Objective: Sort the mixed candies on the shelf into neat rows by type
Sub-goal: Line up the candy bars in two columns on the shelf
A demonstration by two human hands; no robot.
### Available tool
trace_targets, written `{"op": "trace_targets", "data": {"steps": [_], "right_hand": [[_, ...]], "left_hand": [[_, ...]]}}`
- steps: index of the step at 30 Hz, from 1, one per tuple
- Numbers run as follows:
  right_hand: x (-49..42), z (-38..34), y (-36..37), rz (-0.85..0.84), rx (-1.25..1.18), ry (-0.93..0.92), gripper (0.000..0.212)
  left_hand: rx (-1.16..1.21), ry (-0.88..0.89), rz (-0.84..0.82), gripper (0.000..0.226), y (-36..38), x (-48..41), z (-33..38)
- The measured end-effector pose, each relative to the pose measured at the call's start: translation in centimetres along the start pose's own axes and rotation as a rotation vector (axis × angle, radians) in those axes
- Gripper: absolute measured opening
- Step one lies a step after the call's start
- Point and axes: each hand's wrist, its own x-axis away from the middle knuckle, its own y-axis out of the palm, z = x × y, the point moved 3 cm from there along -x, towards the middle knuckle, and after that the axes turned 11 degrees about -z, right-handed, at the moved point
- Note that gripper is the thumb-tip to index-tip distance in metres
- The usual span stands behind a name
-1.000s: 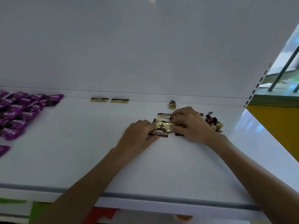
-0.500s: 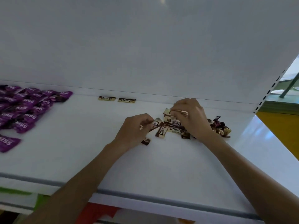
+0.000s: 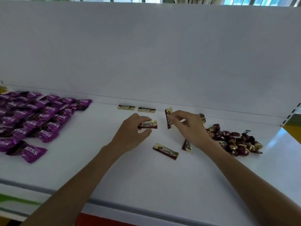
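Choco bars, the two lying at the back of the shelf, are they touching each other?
Apart. The head view shows a strip of bare shelf between the one Choco bar and the other Choco bar.

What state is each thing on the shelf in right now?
left hand: grips first Choco bar
right hand: pinches second Choco bar, raised on end
back-row Choco bars: two, end to end at the back
loose Choco bars: two, lying flat, unsorted
Kiss candies: grouped at left
twist candies: heaped at right
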Motion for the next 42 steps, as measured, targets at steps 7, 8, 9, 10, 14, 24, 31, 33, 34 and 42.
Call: {"op": "trace_targets", "data": {"steps": [7, 8, 9, 10, 14, 24, 31, 33, 34, 42], "right_hand": [[-3.3, -0.7, 2.1, -0.01, 0.005, -0.02, 0.025], [-3.7, -0.8, 2.4, -0.016, -0.01, -0.011, 0.027], [-4.1, -0.9, 2.6, -0.024, -0.019, -0.003, 0.028], [-4.4, -1.1, 2.8, -0.031, -0.017, -0.003, 0.028], [-6.0, -1.6, 4.0, -0.052, 0.03, -0.015, 0.028], [-8.5, -1.1, 6.1, -0.097, 0.126, 0.017, 0.027], [-9.3, -0.9, 6.7, -0.087, 0.033, 0.077, 0.038], [-9.4, -0.9, 6.8, -0.109, 0.175, 0.047, 0.032], [-9.4, -0.9, 6.8, -0.126, 0.264, 0.031, 0.029], [-9.5, -0.4, 8.3, -0.216, 0.625, 0.059, 0.024]], "left_hand": [[0.008, -0.073, 0.077, 0.014, -3.0, -0.7, -3.1], [-0.005, -0.078, 0.082, 0.011, -3.3, -0.9, -3.4], [-0.03, -0.075, 0.087, 0.011, -3.6, -1.1, -3.6], [-0.059, -0.069, 0.086, 0.014, -3.9, -1.3, -3.8], [-0.098, -0.112, 0.053, 0.029, -4.7, -1.9, -4.9], [-0.076, -0.11, -0.009, 0.035, -5.4, -3.3, -7.4], [0.15, -0.149, 0.034, 0.013, -5.3, -4.5, -9.0], [0.224, -0.19, 0.052, 0.015, -5.3, -4.8, -9.5], [0.254, -0.212, 0.053, 0.018, -5.2, -4.9, -9.8], [-0.546, -0.338, -0.02, 0.046, -5.0, -4.4, -10.0]]}}
